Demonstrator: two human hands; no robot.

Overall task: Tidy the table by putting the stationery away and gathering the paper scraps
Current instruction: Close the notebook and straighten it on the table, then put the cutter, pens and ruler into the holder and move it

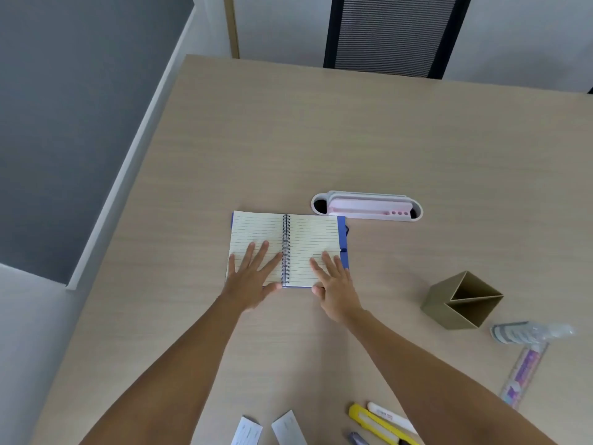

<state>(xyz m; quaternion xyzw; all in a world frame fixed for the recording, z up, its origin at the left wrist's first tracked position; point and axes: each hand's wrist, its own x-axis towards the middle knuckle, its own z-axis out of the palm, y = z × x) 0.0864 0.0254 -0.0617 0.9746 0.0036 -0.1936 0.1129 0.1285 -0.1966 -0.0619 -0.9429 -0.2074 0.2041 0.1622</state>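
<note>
An open spiral notebook (305, 232) with lined pages and a blue cover lies flat mid-table. My left hand (252, 279) rests palm down with spread fingers on its left page. My right hand (333, 284) lies flat on the lower right page and cover edge. Neither hand grips anything. Two paper scraps (247, 431) (288, 428) lie at the near edge. A yellow utility knife (375, 423), a white pen-like item (390, 415) and a small grey item (357, 439) sit near my right forearm. A tan pen holder (462, 300) stands at the right.
A pink-and-grey case (369, 207) sits in the table's cable slot behind the notebook. A clear wrapped item (529, 332) and a pastel ruler (524, 374) lie at the far right. A black mesh chair (394, 33) stands beyond the table's far edge. The table's left edge drops to the floor.
</note>
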